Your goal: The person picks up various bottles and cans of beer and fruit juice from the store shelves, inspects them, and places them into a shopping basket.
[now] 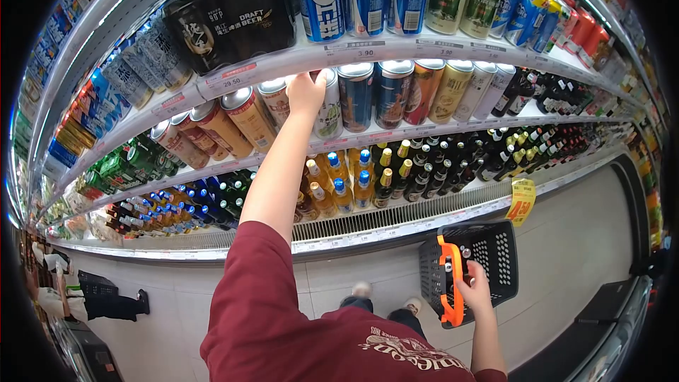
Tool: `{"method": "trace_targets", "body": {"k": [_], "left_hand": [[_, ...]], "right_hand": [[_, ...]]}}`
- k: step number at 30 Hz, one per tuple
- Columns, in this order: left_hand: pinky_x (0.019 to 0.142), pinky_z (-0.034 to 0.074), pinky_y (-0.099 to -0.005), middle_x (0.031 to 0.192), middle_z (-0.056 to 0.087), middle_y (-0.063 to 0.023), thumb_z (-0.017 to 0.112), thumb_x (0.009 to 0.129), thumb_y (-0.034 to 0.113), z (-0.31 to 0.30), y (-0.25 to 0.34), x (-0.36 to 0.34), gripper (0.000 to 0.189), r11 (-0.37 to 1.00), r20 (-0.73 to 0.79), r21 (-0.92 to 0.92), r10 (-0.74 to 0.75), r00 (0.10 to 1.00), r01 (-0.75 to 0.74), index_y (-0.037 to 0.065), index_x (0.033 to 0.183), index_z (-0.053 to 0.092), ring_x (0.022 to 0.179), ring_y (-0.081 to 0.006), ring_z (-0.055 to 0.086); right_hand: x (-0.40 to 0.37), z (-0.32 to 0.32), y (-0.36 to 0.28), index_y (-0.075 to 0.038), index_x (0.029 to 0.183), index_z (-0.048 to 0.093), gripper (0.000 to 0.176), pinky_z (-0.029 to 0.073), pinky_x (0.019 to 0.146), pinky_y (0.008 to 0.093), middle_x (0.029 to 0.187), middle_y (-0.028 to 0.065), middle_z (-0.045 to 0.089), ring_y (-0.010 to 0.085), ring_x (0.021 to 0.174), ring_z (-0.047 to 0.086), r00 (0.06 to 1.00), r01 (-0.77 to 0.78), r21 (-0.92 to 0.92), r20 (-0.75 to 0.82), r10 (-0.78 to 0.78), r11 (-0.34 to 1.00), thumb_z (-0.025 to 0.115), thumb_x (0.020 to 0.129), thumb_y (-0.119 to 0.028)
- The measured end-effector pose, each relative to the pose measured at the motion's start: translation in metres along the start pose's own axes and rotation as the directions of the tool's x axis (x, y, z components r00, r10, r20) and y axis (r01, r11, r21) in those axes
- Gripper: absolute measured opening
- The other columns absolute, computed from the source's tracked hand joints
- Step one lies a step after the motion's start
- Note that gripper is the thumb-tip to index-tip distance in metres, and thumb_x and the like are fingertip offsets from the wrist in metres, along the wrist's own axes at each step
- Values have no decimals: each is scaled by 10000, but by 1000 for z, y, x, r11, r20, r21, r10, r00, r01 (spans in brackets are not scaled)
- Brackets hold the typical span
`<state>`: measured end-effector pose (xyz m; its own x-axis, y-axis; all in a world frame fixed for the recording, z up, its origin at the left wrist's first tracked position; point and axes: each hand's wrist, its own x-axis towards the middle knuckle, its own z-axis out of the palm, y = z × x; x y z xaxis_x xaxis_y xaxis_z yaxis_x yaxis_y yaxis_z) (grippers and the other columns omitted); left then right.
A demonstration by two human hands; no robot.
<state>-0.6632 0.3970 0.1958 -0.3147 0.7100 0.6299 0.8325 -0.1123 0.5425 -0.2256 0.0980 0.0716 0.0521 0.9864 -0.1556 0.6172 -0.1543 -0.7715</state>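
My left hand (307, 92) reaches into the middle drinks shelf, its fingers curled at the height of the can tops. Whatever it grips there is hidden behind the hand. Right beside it stands a green and white can (328, 112), partly covered by the hand. To the left is an orange and cream can (247, 120), and to the right a dark blue can (356, 99). Lower down, my right hand (476, 287) is closed at the orange handle (451, 276) of a black shopping basket (503, 255). Dark bottles with caps (448, 267) show inside the basket, partly behind the handle.
The upper shelf edge (368, 51) runs just above my left hand and carries black beer packs (230, 18). Glass bottles (339, 194) line the bottom shelf. A yellow price tag (521, 201) hangs beside the basket. Another person (106, 308) stands at the far left with a basket.
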Motion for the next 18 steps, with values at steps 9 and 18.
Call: {"method": "trace_targets", "body": {"k": [9,18], "left_hand": [[814,399,-419,966,577,-184,604,752,245,0,-1,-2,322,999,5,-24,-29,1000,29,62,1011,552,933,-366,513],[833,382,-417,993,559,-187,624,734,215,-1,-3,-1,321,996,4,-86,-8,1000,8,59,1007,559,953,-363,497]], "right_hand": [[306,27,-201,2,1148,454,410,434,823,335,1116,169,487,258,1039,495,777,603,64,-274,-567,795,550,783,-159],[360,16,-278,-44,1156,485,617,344,934,384,1200,173,475,306,1129,425,865,303,-496,-215,-453,813,553,713,-469]]}}
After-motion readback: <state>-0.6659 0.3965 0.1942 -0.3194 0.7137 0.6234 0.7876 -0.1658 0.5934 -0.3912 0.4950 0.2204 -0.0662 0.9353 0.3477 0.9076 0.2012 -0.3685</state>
